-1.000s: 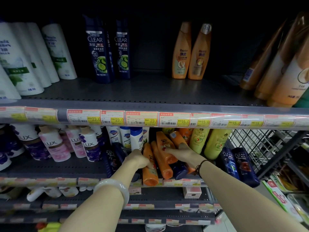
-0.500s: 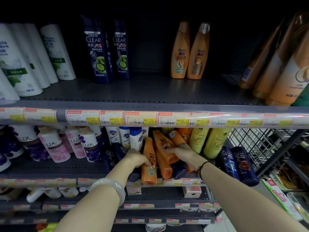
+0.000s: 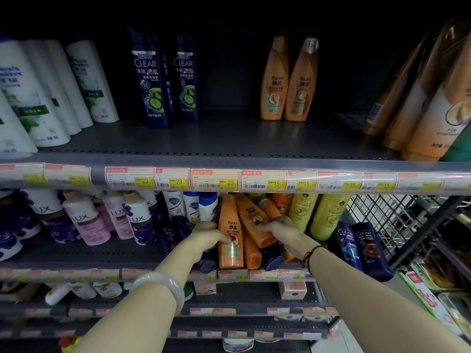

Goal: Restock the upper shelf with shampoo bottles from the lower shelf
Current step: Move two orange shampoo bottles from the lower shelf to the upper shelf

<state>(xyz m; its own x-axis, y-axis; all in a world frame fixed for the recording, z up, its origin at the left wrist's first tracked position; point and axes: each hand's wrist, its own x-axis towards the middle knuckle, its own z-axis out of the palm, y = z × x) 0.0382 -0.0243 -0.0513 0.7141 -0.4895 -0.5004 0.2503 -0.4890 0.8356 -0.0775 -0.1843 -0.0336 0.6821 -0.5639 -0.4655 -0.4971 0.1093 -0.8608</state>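
Several orange Rejoice shampoo bottles lie in a pile on the lower shelf point(image 3: 102, 253). My left hand point(image 3: 206, 238) grips one orange bottle point(image 3: 230, 240) that stands nearly upright at the shelf's front. My right hand point(image 3: 285, 233) is closed around a second orange bottle point(image 3: 254, 220) that leans to the left. Two matching orange bottles point(image 3: 288, 80) stand at the back of the upper shelf point(image 3: 229, 141), with bare shelf in front of them and to their left.
Dark blue Clear bottles point(image 3: 163, 80) and white bottles point(image 3: 51, 93) stand on the upper shelf's left, big orange bottles point(image 3: 433, 98) on its right. Lux bottles point(image 3: 86, 220), yellow-green bottles point(image 3: 318, 215) and small Clear bottles point(image 3: 356, 245) flank the pile. A wire basket point(image 3: 397, 220) stands right.
My left hand has turned its orange bottle from lying tilted to nearly upright. My right hand has shifted forward along the leaning bottle and closed on it.
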